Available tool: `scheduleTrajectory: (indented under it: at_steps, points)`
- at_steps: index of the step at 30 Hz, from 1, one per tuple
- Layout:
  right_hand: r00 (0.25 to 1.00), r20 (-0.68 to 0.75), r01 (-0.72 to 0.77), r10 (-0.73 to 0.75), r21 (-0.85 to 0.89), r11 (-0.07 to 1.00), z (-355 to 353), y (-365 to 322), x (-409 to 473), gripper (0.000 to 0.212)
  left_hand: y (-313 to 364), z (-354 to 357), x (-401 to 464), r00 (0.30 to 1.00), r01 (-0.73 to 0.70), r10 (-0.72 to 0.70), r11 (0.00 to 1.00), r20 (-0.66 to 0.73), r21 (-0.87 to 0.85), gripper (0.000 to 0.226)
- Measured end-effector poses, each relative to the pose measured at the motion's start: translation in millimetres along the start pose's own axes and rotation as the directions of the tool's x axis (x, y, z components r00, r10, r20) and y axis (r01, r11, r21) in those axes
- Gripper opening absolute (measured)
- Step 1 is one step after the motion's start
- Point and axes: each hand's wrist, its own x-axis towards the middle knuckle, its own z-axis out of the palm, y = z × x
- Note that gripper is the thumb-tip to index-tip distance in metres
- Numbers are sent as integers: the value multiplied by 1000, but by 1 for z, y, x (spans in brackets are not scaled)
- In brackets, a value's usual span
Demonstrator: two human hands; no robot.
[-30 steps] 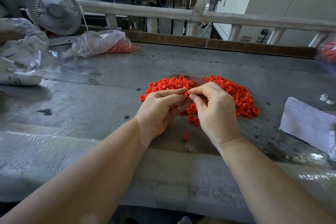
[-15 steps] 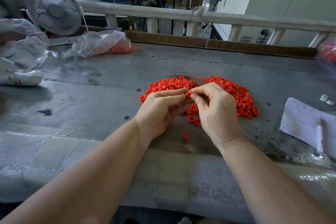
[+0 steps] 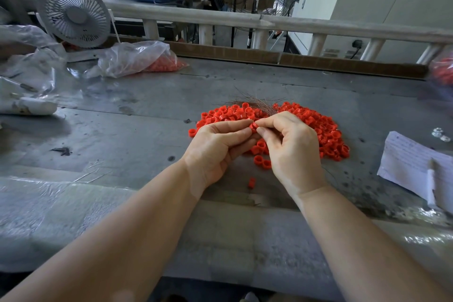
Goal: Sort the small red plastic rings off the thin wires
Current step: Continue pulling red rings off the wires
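Observation:
A heap of small red plastic rings (image 3: 321, 127) lies on the grey table (image 3: 122, 130), with a bundle of thin wires (image 3: 255, 102) sticking out of its far side. My left hand (image 3: 215, 149) and my right hand (image 3: 291, 149) meet over the near edge of the heap. Both pinch one red ring (image 3: 254, 127) between their fingertips. A pair of rings (image 3: 261, 162) lies just below my hands, and a single ring (image 3: 251, 182) lies nearer the table's front edge.
A clear bag with red rings (image 3: 147, 59) and crumpled plastic (image 3: 27, 76) sit at the back left, beside a white fan (image 3: 73, 13). A sheet of paper (image 3: 416, 167) lies at the right. Loose wires (image 3: 93, 174) lie at the left front. A railing (image 3: 269, 22) borders the far side.
Nothing has clearly moved; both hands stay together at the same spot over the heap, fingertips working one ring.

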Motion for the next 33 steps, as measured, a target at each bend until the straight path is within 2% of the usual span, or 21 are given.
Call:
scheduleTrajectory:
  at_steps: [5,14,26,33]
  points:
    - [1000,13,26,-26,-3,1000,0,0,0,11,-1,-1,1,1000,-12,12,1000,-8,-18,15]
    - [999,-48,13,-12,12,1000,-1,0,1,8,-3,-3,3,1000,-2,3,1000,31,-22,19]
    - [1000,-2,29,-29,-20,999,1,-2,-1,10,-3,-2,3,1000,-27,28,998,9,-57,14]
    - [999,-43,22,-23,-21,1000,2,-2,-1,10,-2,-2,2,1000,-6,8,999,26,-53,14]
